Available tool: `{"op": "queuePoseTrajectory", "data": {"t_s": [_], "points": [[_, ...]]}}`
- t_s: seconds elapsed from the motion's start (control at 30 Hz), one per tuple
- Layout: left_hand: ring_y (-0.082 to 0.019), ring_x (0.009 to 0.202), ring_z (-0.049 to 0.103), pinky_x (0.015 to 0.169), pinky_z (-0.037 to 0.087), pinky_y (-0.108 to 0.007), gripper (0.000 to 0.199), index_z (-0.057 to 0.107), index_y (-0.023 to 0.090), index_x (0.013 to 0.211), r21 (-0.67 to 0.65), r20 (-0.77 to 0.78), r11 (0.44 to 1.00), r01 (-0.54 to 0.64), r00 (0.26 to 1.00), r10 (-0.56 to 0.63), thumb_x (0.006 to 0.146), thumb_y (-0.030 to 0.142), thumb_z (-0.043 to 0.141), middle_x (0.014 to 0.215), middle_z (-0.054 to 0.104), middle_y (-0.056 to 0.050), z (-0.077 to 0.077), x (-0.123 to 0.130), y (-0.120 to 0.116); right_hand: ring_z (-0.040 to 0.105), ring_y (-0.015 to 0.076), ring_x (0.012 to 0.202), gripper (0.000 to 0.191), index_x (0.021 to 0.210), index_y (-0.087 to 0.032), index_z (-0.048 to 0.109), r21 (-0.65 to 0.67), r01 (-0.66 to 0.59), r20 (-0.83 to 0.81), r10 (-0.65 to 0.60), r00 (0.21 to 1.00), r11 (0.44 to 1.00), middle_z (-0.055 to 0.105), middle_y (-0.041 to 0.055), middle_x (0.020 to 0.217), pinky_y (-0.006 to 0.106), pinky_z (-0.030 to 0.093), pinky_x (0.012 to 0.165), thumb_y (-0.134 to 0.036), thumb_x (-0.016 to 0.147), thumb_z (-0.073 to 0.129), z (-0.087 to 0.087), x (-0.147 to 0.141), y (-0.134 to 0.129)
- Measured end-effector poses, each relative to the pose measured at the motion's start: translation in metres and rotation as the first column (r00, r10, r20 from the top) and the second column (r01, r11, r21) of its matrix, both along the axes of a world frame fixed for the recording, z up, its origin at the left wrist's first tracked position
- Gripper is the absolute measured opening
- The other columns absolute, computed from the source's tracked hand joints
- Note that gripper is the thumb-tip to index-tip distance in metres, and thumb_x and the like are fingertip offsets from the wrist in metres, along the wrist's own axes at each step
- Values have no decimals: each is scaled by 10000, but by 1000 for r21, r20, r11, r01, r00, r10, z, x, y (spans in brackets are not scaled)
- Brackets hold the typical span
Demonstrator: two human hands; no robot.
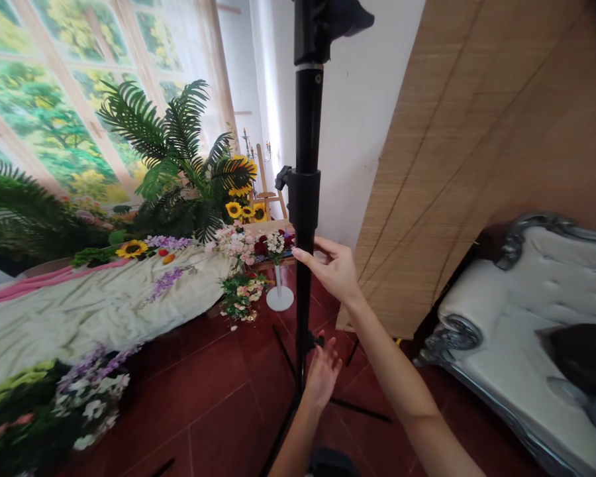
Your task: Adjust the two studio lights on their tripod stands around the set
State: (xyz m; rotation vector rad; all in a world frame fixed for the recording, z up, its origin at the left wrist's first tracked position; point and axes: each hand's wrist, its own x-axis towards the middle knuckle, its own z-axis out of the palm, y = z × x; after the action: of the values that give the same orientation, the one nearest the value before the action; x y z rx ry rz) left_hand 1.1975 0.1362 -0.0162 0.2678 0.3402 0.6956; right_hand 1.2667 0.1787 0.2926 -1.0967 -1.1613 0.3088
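A black light stand (304, 285) rises upright in the middle of the head view, with a clamp head (322, 30) at its top. My right hand (336, 268) grips the pole below the upper collar (304, 199), thumb across the front and fingers partly hidden behind. Lower down, my left hand (322, 374) is beside the lower tightening knob (316, 340). Its fingers are apart and lightly curled, with a fingertip at or very near the knob; contact is unclear. Another knob (282, 177) sticks out left from the upper collar.
Stand legs (360, 409) spread over the red tiled floor (218, 397). Left are a cream draped cloth (179, 291), artificial flowers (92, 404) and palm leaves (179, 132). A bamboo screen (427, 165) leans behind; a white tufted sofa (506, 318) stands at right.
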Motion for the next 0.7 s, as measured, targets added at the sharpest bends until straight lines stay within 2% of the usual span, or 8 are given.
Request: {"op": "queuePoseTrajectory", "data": {"t_s": [0.1,0.17,0.3,0.37,0.47,0.57,0.7], "points": [[-125,891,625,893,471,-297,376,661,243,1132,116,-90,990,-83,992,94,790,393,714,1126,693,-72,1,2,2,682,219,853,456,998,-168,744,-10,7,5,-7,1000,1000,738,67,936,335,620,704,-512,699,746,-1,0,0],[-141,920,632,927,460,-319,387,664,217,1120,157,-102,984,-88,989,105,786,406,714,1161,682,-90,0,2,5,685,228,863,445,994,-171,745,-10,9,14,-9,1000,1000,739,70,940,337,619,697,-505,700,750,-2,1,0],[-148,954,636,982,442,-353,504,626,247,1206,93,-37,995,23,999,-20,759,458,726,1320,599,-100,-6,-1,11,688,234,863,385,961,-181,748,-5,26,48,-26,999,1000,741,67,926,331,615,679,-479,718,746,-2,1,1],[-136,936,640,980,449,-349,517,624,267,1206,55,-8,998,23,1000,-22,741,459,742,1324,598,-89,-9,-1,12,689,235,855,382,957,-184,748,-8,28,54,-28,998,1000,742,66,915,327,612,666,-484,720,742,-2,1,1],[-126,905,646,968,465,-344,476,645,267,1164,41,-20,999,-34,999,35,737,448,749,1315,609,-80,-11,2,11,689,239,855,405,962,-187,747,-11,29,44,-28,999,1000,741,66,907,331,609,660,-506,713,741,-2,1,3],[-134,887,658,941,483,-340,422,676,227,1094,93,-70,992,-86,993,93,738,441,749,1291,629,-95,-10,5,11,687,238,862,427,964,-187,748,-8,24,26,-24,999,1000,742,64,894,337,609,678,-520,697,749,-2,1,4],[-203,989,673,900,501,-324,414,705,164,954,181,-185,967,-180,959,214,693,480,766,1165,695,-129,-7,9,13,685,234,876,403,947,-197,750,-6,28,36,-28,999,1000,743,59,904,340,609,702,-518,703,746,-3,0,5]]}}
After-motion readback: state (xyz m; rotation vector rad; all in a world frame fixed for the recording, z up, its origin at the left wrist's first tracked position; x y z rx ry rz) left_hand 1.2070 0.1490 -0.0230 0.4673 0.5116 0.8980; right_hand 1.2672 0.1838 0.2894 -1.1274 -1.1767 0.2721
